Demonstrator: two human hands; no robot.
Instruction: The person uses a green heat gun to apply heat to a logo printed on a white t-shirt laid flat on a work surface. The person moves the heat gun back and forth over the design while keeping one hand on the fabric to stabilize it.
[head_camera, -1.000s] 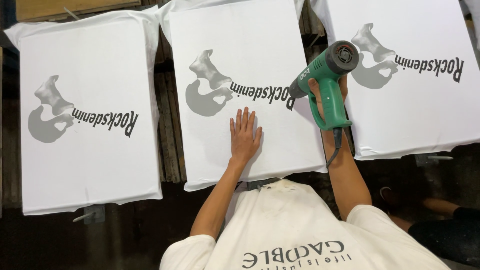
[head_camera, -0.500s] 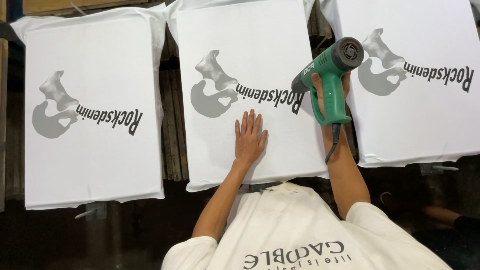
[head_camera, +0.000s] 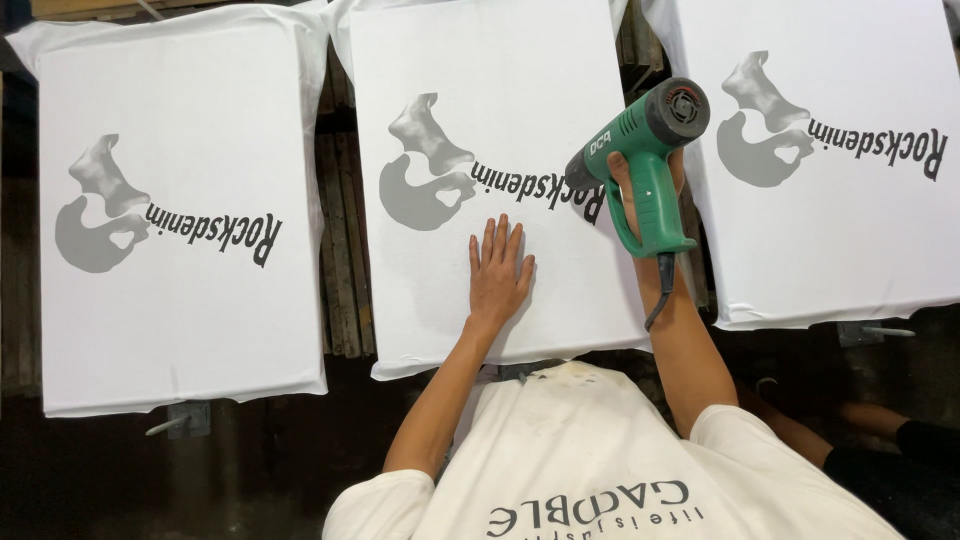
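Three white printed shirts on flat boards, side by side, dark gaps with wooden slats (head_camera: 340, 250) between. Left shirt (head_camera: 180, 220) untouched. Left hand (head_camera: 498, 272) flat on middle shirt (head_camera: 480, 120), fingers spread, holding nothing. Right hand (head_camera: 640, 190) wrapped round green heat gun (head_camera: 645, 150) handle; barrel axis diagonal, nozzle aimed down-left at middle print. Right shirt (head_camera: 830, 240) just beside gun.

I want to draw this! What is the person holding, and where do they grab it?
The right hand grips a green heat gun by its handle. The left hand holds nothing, lying flat on the middle white shirt.
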